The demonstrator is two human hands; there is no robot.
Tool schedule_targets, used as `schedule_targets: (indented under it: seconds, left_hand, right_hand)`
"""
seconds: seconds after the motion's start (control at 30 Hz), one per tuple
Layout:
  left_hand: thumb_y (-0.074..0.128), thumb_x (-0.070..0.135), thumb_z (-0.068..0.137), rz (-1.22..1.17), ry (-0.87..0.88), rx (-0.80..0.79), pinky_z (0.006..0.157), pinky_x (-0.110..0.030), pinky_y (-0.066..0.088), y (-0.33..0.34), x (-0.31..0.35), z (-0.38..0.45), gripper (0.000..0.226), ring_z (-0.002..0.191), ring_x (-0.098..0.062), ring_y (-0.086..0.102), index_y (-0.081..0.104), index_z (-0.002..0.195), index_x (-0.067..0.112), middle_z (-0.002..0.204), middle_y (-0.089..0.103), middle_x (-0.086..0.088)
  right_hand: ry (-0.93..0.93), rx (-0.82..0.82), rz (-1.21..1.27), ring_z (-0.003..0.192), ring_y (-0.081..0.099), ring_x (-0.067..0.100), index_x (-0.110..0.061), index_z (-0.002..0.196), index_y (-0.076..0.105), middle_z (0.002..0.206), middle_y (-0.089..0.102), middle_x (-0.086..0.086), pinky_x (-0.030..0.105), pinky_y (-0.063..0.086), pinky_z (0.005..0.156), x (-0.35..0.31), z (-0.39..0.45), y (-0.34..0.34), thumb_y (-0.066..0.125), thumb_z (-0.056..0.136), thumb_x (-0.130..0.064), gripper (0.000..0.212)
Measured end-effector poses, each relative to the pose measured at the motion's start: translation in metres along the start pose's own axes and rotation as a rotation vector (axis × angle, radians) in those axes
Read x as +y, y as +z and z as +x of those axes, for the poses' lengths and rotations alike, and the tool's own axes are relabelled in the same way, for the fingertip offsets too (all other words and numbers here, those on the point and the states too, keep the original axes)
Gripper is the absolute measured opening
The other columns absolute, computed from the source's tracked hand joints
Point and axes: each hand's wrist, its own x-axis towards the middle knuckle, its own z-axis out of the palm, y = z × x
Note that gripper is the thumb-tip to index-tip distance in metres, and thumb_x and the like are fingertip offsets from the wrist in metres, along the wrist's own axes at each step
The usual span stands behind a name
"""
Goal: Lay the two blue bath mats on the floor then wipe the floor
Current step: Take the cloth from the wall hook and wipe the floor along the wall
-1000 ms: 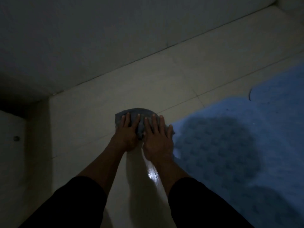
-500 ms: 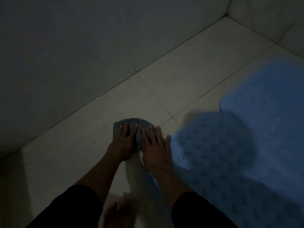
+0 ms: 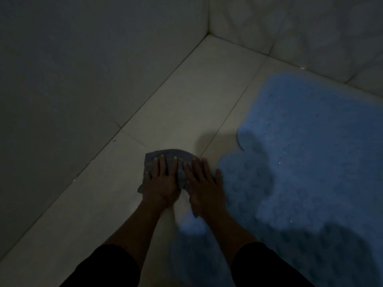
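The blue bath mats (image 3: 300, 162) lie flat on the floor (image 3: 176, 100). My left hand (image 3: 162, 183) and right hand (image 3: 204, 185), each grip spread flat, press a grey cloth (image 3: 167, 155) beside them.

a dim home bathroom, by the look of it: pale glossy tiled floor (image 3: 186, 104) with grout lines, tiled walls (image 3: 310, 27) meeting in a corner, and blue bath mats (image 3: 310, 141) with a bumpy surface lying flat on the floor

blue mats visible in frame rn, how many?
2. The far mat lies toward the corner at right; the near mat lies beside the right hand, its edge meeting the far one. Parts run off frame.
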Motion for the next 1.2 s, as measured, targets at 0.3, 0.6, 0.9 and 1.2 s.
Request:
schedule_targets:
  seconds: [0.3,0.6,0.9,1.2]
  left_hand:
    - [0.041,0.047,0.1,-0.029,0.094,0.035,0.119,-0.062,0.011,-0.013,0.031,0.058,0.084,0.151,-0.041,-0.017,-0.017,0.156,0.024,0.163,-0.02,-0.018]
    - [0.036,0.045,0.101,-0.001,0.138,-0.035,0.122,-0.059,0.01,-0.035,0.036,0.074,0.081,0.151,-0.039,-0.018,-0.02,0.155,0.023,0.163,-0.021,-0.02]
    - [0.037,0.053,0.099,-0.025,0.203,-0.023,0.12,-0.06,0.007,-0.061,0.056,0.12,0.082,0.152,-0.037,-0.018,-0.017,0.156,0.029,0.163,-0.023,-0.016]
    - [0.026,0.049,0.102,-0.089,0.19,0.039,0.12,-0.061,-0.001,-0.067,0.103,0.18,0.07,0.149,-0.034,-0.028,-0.017,0.156,0.032,0.162,-0.029,-0.012]
  right_hand:
    - [0.169,-0.088,-0.086,0.149,-0.005,0.036,-0.028,0.155,0.004,0.164,0.003,0.004,0.07,0.018,0.111,0.035,0.046,-0.02,0.08,0.072,-0.039,0.114]
    - [0.254,0.067,0.088,0.127,0.051,0.041,-0.026,0.145,0.039,0.146,0.048,0.01,0.05,0.054,0.09,0.033,0.042,-0.005,0.078,0.077,-0.021,0.079]
    - [0.197,0.238,-0.15,0.109,0.057,0.036,-0.019,0.13,0.059,0.134,0.057,0.014,0.045,0.052,0.078,0.076,0.093,-0.037,0.047,0.081,-0.016,0.05]
    - [0.159,0.272,-0.173,0.113,0.057,0.041,-0.015,0.125,0.064,0.13,0.06,0.014,0.051,0.049,0.087,0.149,0.145,-0.069,0.048,0.083,-0.02,0.045]
